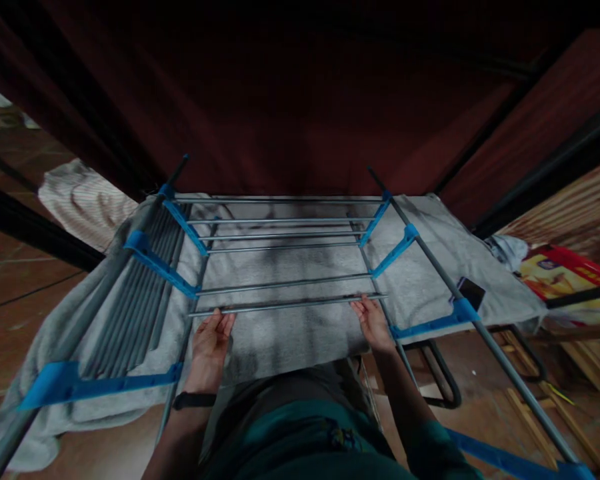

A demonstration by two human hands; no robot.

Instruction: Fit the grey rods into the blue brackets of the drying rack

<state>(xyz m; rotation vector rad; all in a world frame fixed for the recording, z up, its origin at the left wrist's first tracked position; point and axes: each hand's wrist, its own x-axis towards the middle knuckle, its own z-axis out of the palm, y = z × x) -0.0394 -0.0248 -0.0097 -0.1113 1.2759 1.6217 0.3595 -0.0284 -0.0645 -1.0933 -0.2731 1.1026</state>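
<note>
A thin grey metal tube (290,305) runs crosswise in front of me. My left hand (213,339) pinches it near its left end, and my right hand (373,323) has its fingers closed on it near the right end. Around it stands a partly built rack of grey poles, with blue plastic brackets (163,265) on both sides. Several crossbars (280,221) span the far part of the rack. The nearest of them, a fitted crossbar (285,286), lies just beyond the held tube. Whether the held tube touches the brackets, I cannot tell.
Loose grey tubes (130,313) lie side by side at the left on a grey blanket (290,343). A dark phone (472,293) rests beyond the right pole. A red-and-yellow box (565,283) and black metal legs (447,383) are to the right. Dark red panels (280,133) rise behind.
</note>
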